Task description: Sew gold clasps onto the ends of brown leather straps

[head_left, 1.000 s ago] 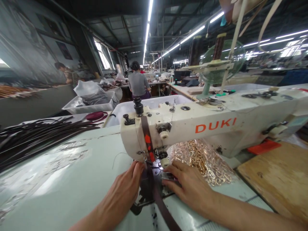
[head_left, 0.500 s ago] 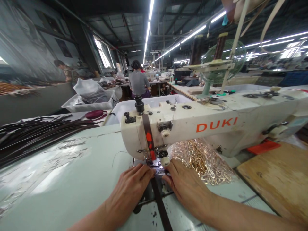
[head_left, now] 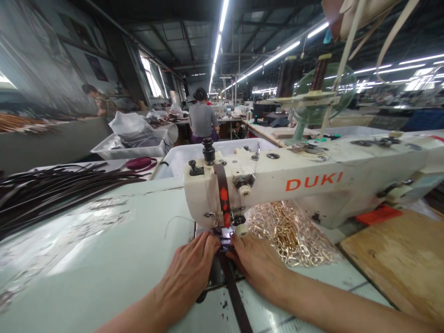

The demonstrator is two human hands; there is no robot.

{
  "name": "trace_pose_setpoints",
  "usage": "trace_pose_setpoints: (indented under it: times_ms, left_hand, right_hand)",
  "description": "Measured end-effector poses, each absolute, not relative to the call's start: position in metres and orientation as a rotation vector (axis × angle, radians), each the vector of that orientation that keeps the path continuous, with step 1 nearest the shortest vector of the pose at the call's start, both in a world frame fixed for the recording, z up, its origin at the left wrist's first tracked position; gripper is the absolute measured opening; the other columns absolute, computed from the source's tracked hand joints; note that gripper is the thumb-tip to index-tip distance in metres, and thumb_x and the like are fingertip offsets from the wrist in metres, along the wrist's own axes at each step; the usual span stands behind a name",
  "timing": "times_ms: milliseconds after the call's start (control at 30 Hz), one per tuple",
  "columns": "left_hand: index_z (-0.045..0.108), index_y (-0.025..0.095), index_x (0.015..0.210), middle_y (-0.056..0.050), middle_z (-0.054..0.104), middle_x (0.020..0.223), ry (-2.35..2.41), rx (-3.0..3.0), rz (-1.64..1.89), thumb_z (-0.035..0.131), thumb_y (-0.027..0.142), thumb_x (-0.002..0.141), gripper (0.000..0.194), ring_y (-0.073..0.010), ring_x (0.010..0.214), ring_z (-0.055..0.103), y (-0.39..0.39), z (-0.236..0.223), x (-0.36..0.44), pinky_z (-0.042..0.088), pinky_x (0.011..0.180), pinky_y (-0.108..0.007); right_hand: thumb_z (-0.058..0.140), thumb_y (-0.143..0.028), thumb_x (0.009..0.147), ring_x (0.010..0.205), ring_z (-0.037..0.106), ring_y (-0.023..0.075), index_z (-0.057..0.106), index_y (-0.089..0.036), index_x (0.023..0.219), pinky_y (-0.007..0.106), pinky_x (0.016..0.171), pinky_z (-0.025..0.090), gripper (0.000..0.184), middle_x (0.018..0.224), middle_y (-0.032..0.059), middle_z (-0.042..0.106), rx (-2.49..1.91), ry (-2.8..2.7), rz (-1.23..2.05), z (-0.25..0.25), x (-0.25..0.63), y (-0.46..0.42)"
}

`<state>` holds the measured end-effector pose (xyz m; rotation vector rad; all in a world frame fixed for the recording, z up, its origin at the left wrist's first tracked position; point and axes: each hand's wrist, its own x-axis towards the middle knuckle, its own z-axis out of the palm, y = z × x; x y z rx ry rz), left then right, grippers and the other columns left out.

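Note:
A dark brown strap runs from the table's near edge up under the needle of a white DUKI sewing machine. My left hand lies on the strap's left side, fingers pressed flat against it right at the presser foot. My right hand presses the strap from the right, fingertips at the needle. Both hands hold the strap down rather than wrap it.
A clear bag of gold metal buckles lies just right of my right hand. A pile of dark straps covers the table's left. A wooden board sits at right. White bins, a green fan and a seated person are behind.
Both hands have slid forward and closer together toward the needle, and the strap has fed further under the presser foot. The view has shifted slightly left.

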<state>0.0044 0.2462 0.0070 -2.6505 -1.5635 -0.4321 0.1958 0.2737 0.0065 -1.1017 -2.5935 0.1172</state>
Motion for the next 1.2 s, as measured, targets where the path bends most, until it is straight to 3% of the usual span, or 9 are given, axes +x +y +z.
trace_pose_setpoints:
  times_ms: [267, 433, 533, 600, 667, 800, 967, 1200]
  left_hand:
    - [0.037, 0.022, 0.096, -0.005, 0.051, 0.091, -1.639, -2.7, -0.522, 0.024, 0.017, 0.098, 0.015, -0.0225, 0.084, 0.057, 0.244, 0.008, 0.006, 0.047, 0.068, -0.036]
    - [0.042, 0.021, 0.098, -0.004, 0.055, 0.089, -1.634, -2.698, -0.399, 0.021, 0.018, 0.099, 0.022, -0.0214, 0.076, 0.06, 0.244, 0.021, -0.001, 0.048, 0.064, -0.036]
    - [0.051, 0.02, 0.091, -0.003, 0.059, 0.082, -1.689, -2.651, -0.297, 0.021, 0.027, 0.1, 0.032, -0.0218, 0.072, 0.062, 0.244, 0.036, -0.005, 0.051, 0.066, -0.038]
    - [0.056, 0.021, 0.093, -0.004, 0.064, 0.089, -1.68, -2.662, -0.305, 0.029, 0.033, 0.1, 0.03, -0.0228, 0.086, 0.064, 0.24, 0.04, -0.005, 0.052, 0.079, -0.04]
    - [0.058, 0.021, 0.108, -0.006, 0.065, 0.107, -1.662, -2.701, -0.333, 0.043, 0.037, 0.096, 0.025, -0.0232, 0.103, 0.061, 0.235, 0.038, -0.004, 0.05, 0.092, -0.039]
    - [0.049, 0.016, 0.13, -0.011, 0.055, 0.131, -1.658, -2.737, -0.264, 0.056, 0.047, 0.088, 0.053, -0.0286, 0.12, 0.051, 0.226, 0.02, -0.001, 0.044, 0.101, -0.046]
    - [0.046, 0.014, 0.134, -0.013, 0.049, 0.137, -1.699, -2.753, -0.194, 0.057, 0.044, 0.088, 0.056, -0.0288, 0.126, 0.046, 0.23, 0.015, -0.001, 0.04, 0.104, -0.046]
    - [0.041, 0.015, 0.139, -0.013, 0.043, 0.142, -1.764, -2.801, -0.199, 0.052, 0.05, 0.088, 0.062, -0.0276, 0.131, 0.039, 0.231, 0.026, -0.002, 0.034, 0.108, -0.045]
  right_hand:
    - [0.042, -0.018, 0.094, 0.084, 0.058, 0.0235, 0.048, -0.016, 0.111, 0.032, 0.062, 0.043, 0.018, 0.088, 0.008, 0.062, -1.057, -2.6, 0.102, 0.001, 0.196, 0.276]
    - [0.039, -0.022, 0.096, 0.08, 0.059, 0.0195, 0.053, -0.017, 0.097, 0.032, 0.068, 0.044, 0.015, 0.089, 0.0065, 0.063, -1.129, -2.464, 0.312, 0.008, 0.201, 0.278]
    - [0.046, -0.035, 0.095, 0.082, 0.06, 0.0196, 0.053, -0.016, 0.104, 0.033, 0.071, 0.046, 0.022, 0.093, 0.0064, 0.062, -1.181, -2.389, 0.429, 0.013, 0.208, 0.276]
    - [0.061, -0.047, 0.084, 0.083, 0.06, 0.0217, 0.054, -0.018, 0.106, 0.034, 0.071, 0.048, 0.036, 0.096, 0.0056, 0.062, -1.172, -2.446, 0.429, 0.012, 0.214, 0.273]
    - [0.072, -0.041, 0.076, 0.091, 0.06, 0.0233, 0.055, -0.022, 0.11, 0.035, 0.073, 0.049, 0.043, 0.106, 0.0047, 0.062, -1.074, -2.551, 0.371, 0.009, 0.218, 0.27]
    - [0.065, -0.017, 0.08, 0.107, 0.055, 0.0199, 0.051, -0.027, 0.12, 0.03, 0.074, 0.052, 0.043, 0.118, -0.0006, 0.061, -0.779, -2.726, 0.266, 0.005, 0.221, 0.264]
    - [0.053, -0.021, 0.09, 0.101, 0.058, 0.0206, 0.055, -0.019, 0.118, 0.031, 0.072, 0.056, 0.028, 0.11, 0.0027, 0.065, -0.672, -2.739, 0.146, 0.003, 0.217, 0.262]
    - [0.049, -0.015, 0.091, 0.099, 0.059, 0.0232, 0.055, -0.013, 0.119, 0.035, 0.07, 0.059, 0.029, 0.114, 0.0081, 0.063, -0.688, -2.715, 0.006, -0.001, 0.212, 0.263]
